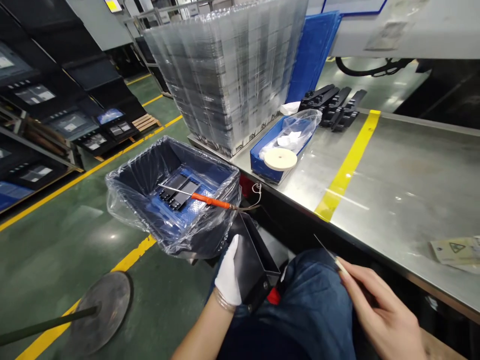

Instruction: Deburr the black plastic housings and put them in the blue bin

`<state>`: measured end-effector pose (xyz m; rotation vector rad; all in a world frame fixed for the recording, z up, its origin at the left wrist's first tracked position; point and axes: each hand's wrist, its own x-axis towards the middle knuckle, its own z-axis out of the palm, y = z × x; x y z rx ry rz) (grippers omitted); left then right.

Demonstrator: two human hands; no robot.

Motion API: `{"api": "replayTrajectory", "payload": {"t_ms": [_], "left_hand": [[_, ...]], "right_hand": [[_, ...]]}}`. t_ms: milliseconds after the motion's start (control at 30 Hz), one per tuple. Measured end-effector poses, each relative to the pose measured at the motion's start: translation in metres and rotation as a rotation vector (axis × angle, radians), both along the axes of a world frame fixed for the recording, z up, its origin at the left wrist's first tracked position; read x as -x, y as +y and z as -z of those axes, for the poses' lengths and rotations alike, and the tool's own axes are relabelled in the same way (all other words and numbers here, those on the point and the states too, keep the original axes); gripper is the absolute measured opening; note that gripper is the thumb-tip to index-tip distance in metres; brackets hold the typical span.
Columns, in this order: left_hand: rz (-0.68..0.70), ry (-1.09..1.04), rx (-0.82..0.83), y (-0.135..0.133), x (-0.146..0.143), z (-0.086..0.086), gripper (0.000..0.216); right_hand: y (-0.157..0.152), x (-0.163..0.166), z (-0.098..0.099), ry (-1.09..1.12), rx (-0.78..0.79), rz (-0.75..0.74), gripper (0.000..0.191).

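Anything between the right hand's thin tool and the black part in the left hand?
Nothing visible blocks the space between the thin tool, in the right hand, and the black part, in the gloved left hand. The blue trouser leg seems to lie below that gap.

left grip (228,277): gloved, forearm angled forward | right grip (380,302): bare, fingers pinched

Bright light throws glare on the table (397,180) and floor (161,305) and glints along the liner (187,240), with deep shadow beneath the table and stretched, leaning picture edges.
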<state>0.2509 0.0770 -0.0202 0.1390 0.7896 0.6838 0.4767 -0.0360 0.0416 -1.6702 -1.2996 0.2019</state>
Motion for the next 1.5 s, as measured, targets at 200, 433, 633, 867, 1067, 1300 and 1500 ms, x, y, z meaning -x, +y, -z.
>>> {"api": "replayTrajectory", "payload": {"t_ms": [200,433,633,867,1067,1300,1500], "left_hand": [[-0.014,-0.255,0.158,0.001,0.006,-0.010,0.064],[-0.109,-0.214,0.277,-0.004,0.012,-0.014,0.045],[-0.074,-0.185,0.218,-0.004,0.017,-0.013,0.042],[-0.140,-0.144,0.249,-0.005,0.016,-0.015,0.041],[-0.118,-0.123,0.126,-0.010,0.017,-0.013,0.025],[-0.127,-0.081,0.092,-0.014,0.015,-0.012,0.026],[-0.071,-0.102,0.054,-0.014,0.015,-0.004,0.029]], "right_hand": [[-0.006,0.023,-0.020,0.060,0.048,-0.407,0.029],[-0.011,0.033,-0.015,0.162,0.252,-0.643,0.038],[-0.015,0.035,-0.013,0.169,0.186,-0.560,0.036],[-0.019,0.038,-0.015,0.167,0.164,-0.574,0.036],[-0.008,0.038,-0.016,0.152,0.182,-0.652,0.036],[-0.005,0.031,-0.024,0.087,0.145,-0.706,0.040],[0.001,0.023,-0.018,0.182,0.129,-0.555,0.040]]}}
